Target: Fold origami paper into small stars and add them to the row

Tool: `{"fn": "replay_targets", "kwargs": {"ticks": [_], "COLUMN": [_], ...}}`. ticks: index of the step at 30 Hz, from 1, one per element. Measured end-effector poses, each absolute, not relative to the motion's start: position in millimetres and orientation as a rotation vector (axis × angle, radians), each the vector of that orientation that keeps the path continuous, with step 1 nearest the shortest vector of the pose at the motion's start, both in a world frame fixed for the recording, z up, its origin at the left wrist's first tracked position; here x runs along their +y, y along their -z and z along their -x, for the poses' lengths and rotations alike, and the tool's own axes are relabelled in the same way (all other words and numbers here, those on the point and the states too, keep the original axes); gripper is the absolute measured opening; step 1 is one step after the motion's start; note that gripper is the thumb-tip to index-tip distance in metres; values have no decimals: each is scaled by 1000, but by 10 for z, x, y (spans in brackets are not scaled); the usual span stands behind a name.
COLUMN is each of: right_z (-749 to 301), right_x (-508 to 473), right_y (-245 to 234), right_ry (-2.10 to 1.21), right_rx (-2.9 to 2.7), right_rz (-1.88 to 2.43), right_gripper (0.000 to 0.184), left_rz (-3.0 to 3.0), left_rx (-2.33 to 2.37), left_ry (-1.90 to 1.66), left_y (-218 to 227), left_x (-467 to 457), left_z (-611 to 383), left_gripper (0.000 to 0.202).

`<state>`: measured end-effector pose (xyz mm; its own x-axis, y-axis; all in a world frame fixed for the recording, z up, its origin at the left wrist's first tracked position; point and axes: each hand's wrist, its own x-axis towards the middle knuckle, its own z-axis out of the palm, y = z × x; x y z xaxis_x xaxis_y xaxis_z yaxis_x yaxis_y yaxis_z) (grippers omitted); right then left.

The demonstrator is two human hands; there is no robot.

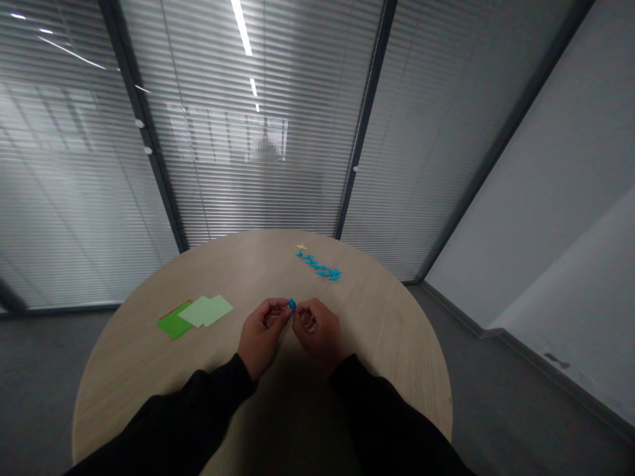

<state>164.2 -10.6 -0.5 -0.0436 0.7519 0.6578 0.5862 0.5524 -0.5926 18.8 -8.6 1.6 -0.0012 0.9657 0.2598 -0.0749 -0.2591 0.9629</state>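
Note:
A small blue folded paper piece (292, 304) is pinched between the fingertips of both my hands above the round wooden table (397, 344). My left hand (260, 334) is curled, thumb and fingers closed on the piece from the left. My right hand (319, 330) is curled too, gripping the piece from the right. Both sleeves are black. Farther back on the table lies a row of several small blue folded paper figures (320, 266), with one pale yellow figure (301, 247) at its far end.
A small stack of green paper sheets (196, 314), light green on top of darker green with an orange edge showing, lies left of my hands. Glass walls with blinds (248, 132) stand behind the table. Grey floor (496, 396) surrounds it.

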Motion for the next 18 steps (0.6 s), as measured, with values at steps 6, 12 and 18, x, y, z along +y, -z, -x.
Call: {"fn": "replay_targets", "kwargs": {"ticks": [6, 12, 18], "right_z": [-1617, -1618, -1628], "right_x": [-124, -122, -105], "right_y": [5, 13, 19], "right_ry": [-197, -269, -488], "right_rx": [-1713, -1673, -1577], "right_rz": [1155, 1149, 1108], "right_gripper": [7, 15, 21], "left_rz": [-1399, -1467, -1451], "left_rx": [1104, 1158, 1136], "left_ry": [-1477, -1471, -1446], "left_y": [-31, -38, -76], "left_x": [-114, -93, -114], "left_z": [-176, -168, -179], "left_gripper": [23, 19, 25]}}
